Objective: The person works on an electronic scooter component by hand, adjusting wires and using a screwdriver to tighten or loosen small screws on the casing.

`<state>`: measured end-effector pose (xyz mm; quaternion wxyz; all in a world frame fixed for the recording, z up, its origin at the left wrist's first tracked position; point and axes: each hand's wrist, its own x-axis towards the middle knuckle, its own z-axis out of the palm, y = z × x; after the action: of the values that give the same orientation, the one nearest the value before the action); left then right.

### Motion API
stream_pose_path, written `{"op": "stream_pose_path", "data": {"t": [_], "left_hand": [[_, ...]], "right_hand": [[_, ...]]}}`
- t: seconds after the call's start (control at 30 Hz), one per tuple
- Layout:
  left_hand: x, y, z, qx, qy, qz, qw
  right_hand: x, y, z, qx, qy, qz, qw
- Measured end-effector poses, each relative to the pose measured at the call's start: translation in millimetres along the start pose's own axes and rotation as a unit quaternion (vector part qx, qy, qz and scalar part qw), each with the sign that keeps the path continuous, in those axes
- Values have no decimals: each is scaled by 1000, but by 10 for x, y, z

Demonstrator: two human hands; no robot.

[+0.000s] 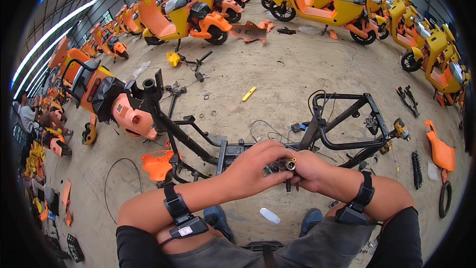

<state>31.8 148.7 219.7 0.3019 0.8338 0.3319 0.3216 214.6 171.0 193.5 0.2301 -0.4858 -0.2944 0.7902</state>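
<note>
In front of me, my left hand (253, 167) and my right hand (308, 169) meet over a bare black scooter frame (183, 141). The left fingers close round a small cylindrical part (290, 165) with a round metal end, perhaps a lock cylinder. A bit of green shows between those fingers, and short dark pieces hang below. My right hand is curled against the same spot; its fingertips are hidden, so what it grips cannot be seen. The frame lies crosswise beyond my hands, its steering tube (149, 85) at the left and its seat loop (347, 119) at the right.
A yellow cutter knife (249, 94), loose cables and an orange panel (157, 165) lie on the concrete floor. A partly assembled scooter (131, 114) is at the left. A power drill (399, 130), a shock absorber (416, 169) and an orange fender (440, 146) lie right. Scooter rows stand behind.
</note>
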Motion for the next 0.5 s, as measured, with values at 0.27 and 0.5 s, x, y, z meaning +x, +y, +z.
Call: {"op": "stream_pose_path", "data": {"t": [0.27,0.5], "left_hand": [[-11,-58,-7,-218,72,-114,967],[-15,-153,-112,-407,143,-210,877]], "right_hand": [[11,-46,-21,-47,8,-10,999],[-108,-180,-57,-309,-35,-49,949]]}}
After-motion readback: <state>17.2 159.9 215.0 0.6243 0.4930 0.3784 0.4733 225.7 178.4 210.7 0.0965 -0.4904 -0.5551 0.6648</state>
